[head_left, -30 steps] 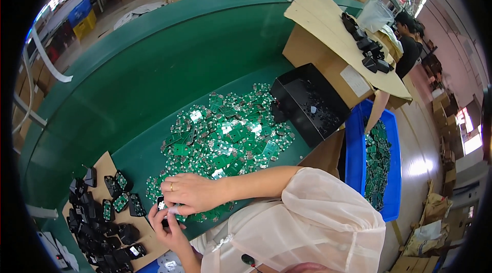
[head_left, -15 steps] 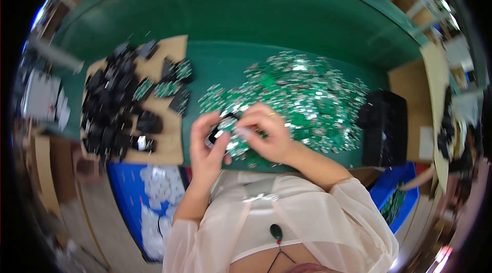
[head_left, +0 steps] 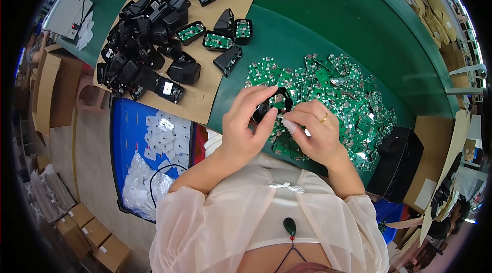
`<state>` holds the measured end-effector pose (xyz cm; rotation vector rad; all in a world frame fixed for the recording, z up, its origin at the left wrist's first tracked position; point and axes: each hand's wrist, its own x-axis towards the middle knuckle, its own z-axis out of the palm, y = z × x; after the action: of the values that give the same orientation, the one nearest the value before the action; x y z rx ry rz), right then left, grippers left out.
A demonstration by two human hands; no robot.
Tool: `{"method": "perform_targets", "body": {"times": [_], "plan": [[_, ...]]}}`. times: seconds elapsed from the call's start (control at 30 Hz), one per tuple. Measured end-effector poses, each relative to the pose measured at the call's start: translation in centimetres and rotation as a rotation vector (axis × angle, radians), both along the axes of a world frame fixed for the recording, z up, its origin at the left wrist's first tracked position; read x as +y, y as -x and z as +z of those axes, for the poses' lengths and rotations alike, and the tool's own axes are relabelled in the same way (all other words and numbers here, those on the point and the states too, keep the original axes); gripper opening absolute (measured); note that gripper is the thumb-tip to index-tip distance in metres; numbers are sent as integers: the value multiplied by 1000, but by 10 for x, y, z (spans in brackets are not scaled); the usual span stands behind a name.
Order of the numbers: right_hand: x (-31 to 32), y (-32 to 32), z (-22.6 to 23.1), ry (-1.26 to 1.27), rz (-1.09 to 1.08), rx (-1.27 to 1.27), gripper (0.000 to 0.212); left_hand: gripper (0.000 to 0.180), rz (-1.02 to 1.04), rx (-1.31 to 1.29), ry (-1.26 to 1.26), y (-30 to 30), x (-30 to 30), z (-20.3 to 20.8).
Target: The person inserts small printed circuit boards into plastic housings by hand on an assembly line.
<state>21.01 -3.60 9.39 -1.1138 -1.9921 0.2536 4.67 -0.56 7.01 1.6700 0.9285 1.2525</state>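
My left hand (head_left: 242,128) grips a small black plastic housing (head_left: 261,112) between thumb and fingers, with its open side facing up. Inside the housing sits a green circuit board (head_left: 277,100), partly covered by my fingers. My right hand (head_left: 319,130), a ring on one finger, is pinched closed at the housing's right edge; what lies between those fingertips is too small to make out. Right behind and beside both hands spreads a large heap of loose green circuit boards (head_left: 353,104) on the green tabletop.
Left of the heap, a cardboard sheet (head_left: 205,96) bears a pile of black housings (head_left: 138,42) and several housings with boards (head_left: 218,41). Below it, a blue tray (head_left: 125,134) holds white plastic pieces (head_left: 163,137) and a clear bag (head_left: 143,180). A black bin (head_left: 397,163) stands at the right.
The view has turned and shifted, so the cardboard sheet appears higher and tilted. Both hands remain together at the housing, my left still gripping it and my right at its edge.
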Motion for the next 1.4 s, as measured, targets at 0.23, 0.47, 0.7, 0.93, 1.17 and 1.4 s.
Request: {"method": "perform_targets", "body": {"times": [0.23, 0.47, 0.7, 0.93, 1.17, 1.4], "plan": [[1, -5, 1, -73, 46, -146, 25, 35, -9, 118, -79, 1, -1, 8], [5, -4, 16, -51, 131, -300, 26, 32, 18, 149, -151, 2, 1, 8], [7, 6, -2, 3, 71, -105, 26, 30, 45, 71, -24, 8, -6, -2], [-23, 16, -11, 820, 34, 845, 54, 30, 59, -22, -35, 2, -15, 5], [-19, 6, -3, 768, -14, 1075, 33, 30, 44, 55, -192, -29, -16, 5], [-7, -48, 11, 840, -17, 1132, 38, 55, -199, -104, 274, -49, -14, 6]]}}
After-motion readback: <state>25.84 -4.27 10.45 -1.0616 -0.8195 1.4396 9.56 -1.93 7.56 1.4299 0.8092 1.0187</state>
